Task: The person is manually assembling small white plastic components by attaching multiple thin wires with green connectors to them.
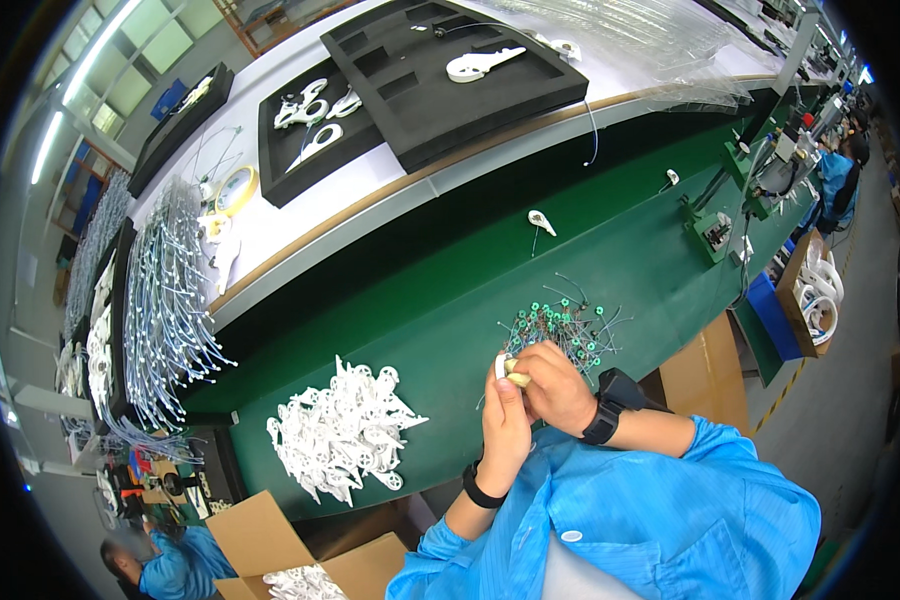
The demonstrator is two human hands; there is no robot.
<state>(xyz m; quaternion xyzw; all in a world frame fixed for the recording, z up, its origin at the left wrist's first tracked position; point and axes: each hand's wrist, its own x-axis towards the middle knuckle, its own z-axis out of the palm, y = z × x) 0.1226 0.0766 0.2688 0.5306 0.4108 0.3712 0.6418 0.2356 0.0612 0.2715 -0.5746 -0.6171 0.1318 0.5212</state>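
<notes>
My left hand [507,428] is closed around a small white plastic part [501,366], held upright near the bench edge. Against it my right hand [560,388] is closed, with something small and yellowish [517,373] at its fingertips, perhaps a covered fingertip; I cannot tell. Just beyond my hands lies a heap of small green round parts with thin wire leads [560,325]. Left of my hands, a large pile of white plastic parts [340,430] is spread on the green bench [440,385]. My fingers hide most of the held part.
A raised white shelf with black foam trays [460,130] runs along the back. Bundles of thin blue-white wires [175,320] hang at the left. Cardboard boxes [255,535] stand lower left, near a co-worker's blue sleeve [185,560]. A green bench press [715,225] stands at right.
</notes>
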